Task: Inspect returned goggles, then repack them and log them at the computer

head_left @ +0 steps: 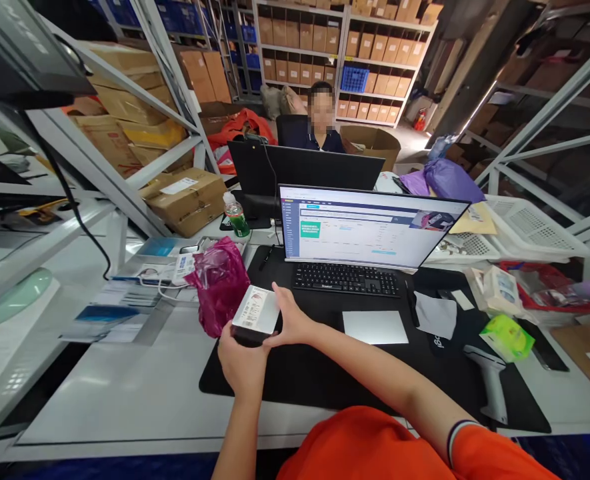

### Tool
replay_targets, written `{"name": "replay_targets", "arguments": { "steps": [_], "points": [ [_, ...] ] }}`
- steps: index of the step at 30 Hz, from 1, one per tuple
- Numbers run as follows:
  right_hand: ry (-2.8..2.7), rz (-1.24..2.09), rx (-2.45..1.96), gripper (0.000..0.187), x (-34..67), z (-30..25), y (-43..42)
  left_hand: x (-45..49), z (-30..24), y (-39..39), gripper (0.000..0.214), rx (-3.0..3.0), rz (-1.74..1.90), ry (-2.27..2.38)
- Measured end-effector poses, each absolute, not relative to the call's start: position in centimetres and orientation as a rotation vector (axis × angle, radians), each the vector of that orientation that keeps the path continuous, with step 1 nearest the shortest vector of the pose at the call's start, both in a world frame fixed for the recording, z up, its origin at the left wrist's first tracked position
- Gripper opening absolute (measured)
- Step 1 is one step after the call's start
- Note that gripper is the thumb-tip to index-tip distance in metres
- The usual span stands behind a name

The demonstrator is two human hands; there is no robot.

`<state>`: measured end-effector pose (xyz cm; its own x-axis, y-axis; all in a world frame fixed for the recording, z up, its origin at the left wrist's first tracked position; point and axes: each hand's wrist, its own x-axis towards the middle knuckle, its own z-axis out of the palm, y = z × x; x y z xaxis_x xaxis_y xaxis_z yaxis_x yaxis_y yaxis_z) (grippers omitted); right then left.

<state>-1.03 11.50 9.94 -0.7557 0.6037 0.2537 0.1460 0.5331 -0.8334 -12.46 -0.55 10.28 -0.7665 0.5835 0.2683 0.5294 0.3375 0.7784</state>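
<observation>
A small dark box with a white label on top is held over the left part of the black desk mat. My left hand grips it from below and the near side. My right hand is closed on its right edge, thumb on the label. A crumpled magenta plastic bag lies just left of the box, touching or almost touching it.
Behind the box stand a black keyboard and a lit monitor. A white pad, a handheld scanner, a green packet and white baskets lie right. A person sits behind a second monitor. Metal shelving stands left.
</observation>
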Motion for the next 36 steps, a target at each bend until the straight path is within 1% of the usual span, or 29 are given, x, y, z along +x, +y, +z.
{"name": "replay_targets", "arguments": {
  "steps": [2, 5, 9, 10, 12, 14, 15, 16, 17, 19, 20, 21, 22, 23, 25, 27, 29, 32, 34, 36],
  "points": [
    [-2.208, 1.166, -0.608, 0.148, -1.9, 10.4, 11.8, -12.6, 9.9, -0.1, 0.102, 0.985, 1.485, 2.589],
    [-2.243, 1.198, -0.586, 0.135, -2.7, 10.9, 12.5, -12.6, 8.9, 0.6, 0.106, 0.950, 1.540, 2.655],
    [-2.202, 1.296, -0.789, 0.133, -1.0, 10.7, 12.5, -12.5, 8.6, 1.5, 0.118, 1.019, 1.480, 2.704],
    [-2.161, 1.295, -0.844, 0.129, 0.3, 10.6, 12.3, -12.5, 8.9, 1.7, 0.120, 1.020, 1.458, 2.716],
    [-2.109, 1.249, -0.925, 0.114, 4.1, 10.5, 11.9, -12.6, 9.6, 1.8, 0.124, 1.001, 1.390, 2.736],
    [-2.172, 1.157, -0.989, 0.095, 9.3, 10.4, 11.7, -12.8, 10.3, 1.6, 0.128, 0.993, 1.295, 2.744],
    [-2.225, 1.105, -1.047, 0.089, 12.2, 10.2, 11.7, -12.8, 10.5, 1.4, 0.130, 1.011, 1.259, 2.744],
    [-2.297, 1.049, -1.111, 0.089, 15.2, 9.9, 11.7, -12.8, 10.5, 1.0, 0.132, 1.048, 1.243, 2.742],
    [-2.391, 0.972, -1.188, 0.097, 18.0, 9.5, 11.8, -12.7, 10.3, 0.6, 0.132, 1.092, 1.255, 2.747],
    [-2.559, 0.783, -1.389, 0.124, 22.9, 8.2, 11.9, -12.1, 8.9, -0.7, 0.129, 1.166, 1.355, 2.789],
    [-2.615, 0.702, -1.488, 0.134, 24.7, 7.4, 11.9, -11.5, 7.8, -1.6, 0.125, 1.205, 1.432, 2.812],
    [-2.659, 0.633, -1.554, 0.137, 26.1, 6.7, 11.9, -10.8, 6.5, -2.5, 0.118, 1.264, 1.505, 2.814],
    [-2.689, 0.582, -1.585, 0.135, 27.1, 6.0, 11.8, -9.9, 5.1, -3.5, 0.108, 1.352, 1.583, 2.782],
    [-2.705, 0.551, -1.579, 0.127, 27.7, 5.5, 11.8, -8.8, 3.7, -4.5, 0.094, 1.522, 1.608, 2.664],
    [-2.692, 0.548, -1.506, 0.113, 28.2, 5.1, 11.5, -6.3, 1.3, -6.3, 0.068, 1.856, 1.554, 2.277],
    [-2.630, 0.584, -1.445, 0.105, 28.2, 5.5, 11.2, -3.9, -0.1, -7.4, 0.059, 1.823, 1.380, 2.003],
    [-2.551, 0.601, -1.437, 0.101, 28.3, 6.3, 10.7, -2.2, -0.4, -7.7, 0.063, 1.594, 1.216, 1.793],
    [-2.461, 0.529, -1.451, 0.097, 28.8, 7.1, 9.3, -1.0, -0.4, -6.9, 0.078, 1.319, 1.094, 1.602],
    [-2.440, 0.426, -1.416, 0.095, 29.1, 6.7, 7.9, -0.7, -0.5, -5.9, 0.088, 1.239, 1.076, 1.573],
    [-2.414, 0.246, -1.332, 0.092, 29.2, 5.4, 6.0, -0.7, -0.9, -4.6, 0.092, 1.178, 1.070, 1.559]
  ]
}}
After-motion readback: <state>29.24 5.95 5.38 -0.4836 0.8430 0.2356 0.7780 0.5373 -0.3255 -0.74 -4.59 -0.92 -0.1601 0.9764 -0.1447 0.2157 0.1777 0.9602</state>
